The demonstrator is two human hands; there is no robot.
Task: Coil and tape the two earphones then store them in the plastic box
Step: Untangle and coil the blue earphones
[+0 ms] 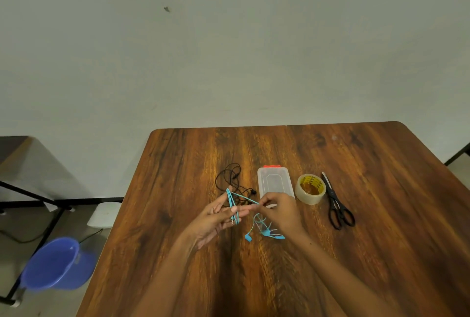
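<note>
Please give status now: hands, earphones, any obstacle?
Left hand open, blue earphone wound round its fingers. Right hand pinching the cord. Black earphone uncoiled on table. Nothing blocking.

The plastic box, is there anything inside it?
The plastic box looks empty through its clear lid. Its near end is hidden behind the right hand.

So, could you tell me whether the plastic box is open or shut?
Shut: the clear lid lies flat on the plastic box, with the orange latch at its far end.
</note>
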